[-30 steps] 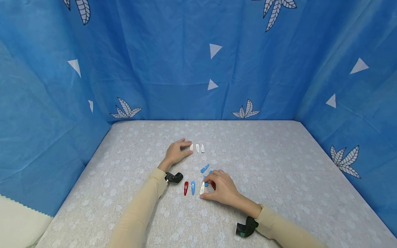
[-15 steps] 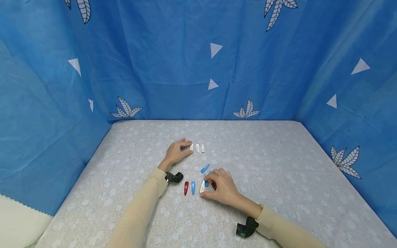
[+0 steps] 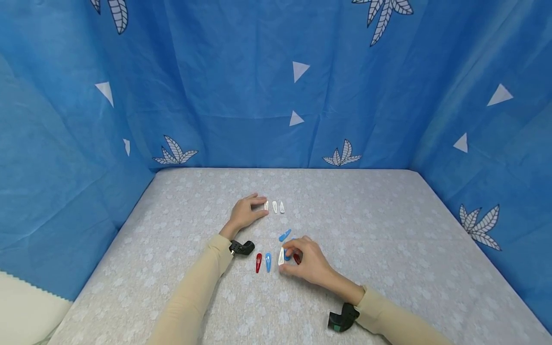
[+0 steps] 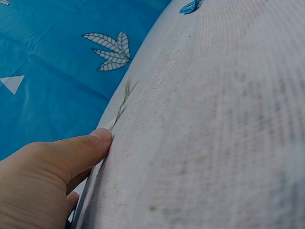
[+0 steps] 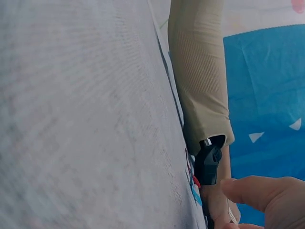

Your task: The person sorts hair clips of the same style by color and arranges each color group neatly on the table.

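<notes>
- here, a blue curtain backs the patterned tabletop
- right hand: thumb and forefinger pinch the near white clip at its ends
- left hand: thumb and fingertips pinch the far white clip, beside two more white clips
- red clip and blue clip, lying side by side

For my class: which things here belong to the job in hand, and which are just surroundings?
Job in hand:
White teardrop hair clip, pinched by the right hand
Second white clip in the left hand
Two more white clips beside it
Red teardrop clips and blue teardrop clips, probably

Surroundings:
Black wrist cameras
Blue leaf-print cloth backdrop
Grey floral tablecloth
</notes>
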`<state>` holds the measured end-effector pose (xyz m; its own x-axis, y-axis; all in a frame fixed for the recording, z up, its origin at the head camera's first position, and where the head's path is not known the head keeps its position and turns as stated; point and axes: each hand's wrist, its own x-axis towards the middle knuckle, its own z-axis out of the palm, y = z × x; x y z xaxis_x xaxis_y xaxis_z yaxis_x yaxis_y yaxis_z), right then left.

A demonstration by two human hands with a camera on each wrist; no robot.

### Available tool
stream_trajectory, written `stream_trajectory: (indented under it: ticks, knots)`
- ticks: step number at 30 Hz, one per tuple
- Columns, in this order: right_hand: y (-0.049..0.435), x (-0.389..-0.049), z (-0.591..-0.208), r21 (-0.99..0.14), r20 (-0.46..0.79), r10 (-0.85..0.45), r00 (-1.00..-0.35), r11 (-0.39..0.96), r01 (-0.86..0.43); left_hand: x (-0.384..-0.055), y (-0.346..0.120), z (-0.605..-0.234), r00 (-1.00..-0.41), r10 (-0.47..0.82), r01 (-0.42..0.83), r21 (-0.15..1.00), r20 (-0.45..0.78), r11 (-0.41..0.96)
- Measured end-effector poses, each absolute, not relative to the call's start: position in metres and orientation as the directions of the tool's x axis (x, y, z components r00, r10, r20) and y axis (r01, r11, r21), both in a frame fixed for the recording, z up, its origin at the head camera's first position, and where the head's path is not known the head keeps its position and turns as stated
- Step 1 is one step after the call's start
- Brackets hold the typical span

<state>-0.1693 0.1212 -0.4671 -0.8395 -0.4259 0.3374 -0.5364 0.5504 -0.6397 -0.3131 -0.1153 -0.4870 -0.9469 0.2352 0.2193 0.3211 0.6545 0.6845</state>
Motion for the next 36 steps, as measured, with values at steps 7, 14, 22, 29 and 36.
stream_trajectory:
  ticks: [7, 14, 22, 29, 36]
  knots:
    - [0.121, -0.170, -0.466, -0.714, 0.275, -0.419, -0.865, 0.514, -0.476, -0.312, -0.116, -0.488, -0.945, 0.236, 0.327, 0.681, 0.227, 0.655]
    - [0.121, -0.170, -0.464, -0.721, 0.272, -0.435, -0.858, 0.499, -0.481, -0.310, -0.117, -0.487, -0.939, 0.238, 0.343, 0.676, 0.247, 0.652]
    - [0.127, -0.178, -0.456, -0.730, 0.237, -0.431, -0.871, 0.512, -0.452, -0.311, -0.116, -0.488, -0.939, 0.240, 0.344, 0.666, 0.246, 0.662]
    - [0.134, -0.198, -0.444, -0.715, 0.235, -0.439, -0.867, 0.526, -0.460, -0.311, -0.116, -0.487, -0.934, 0.248, 0.358, 0.659, 0.258, 0.662]
    - [0.139, -0.222, -0.433, -0.690, 0.232, -0.369, -0.900, 0.590, -0.420, -0.311, -0.116, -0.486, -0.927, 0.254, 0.374, 0.656, 0.275, 0.656]
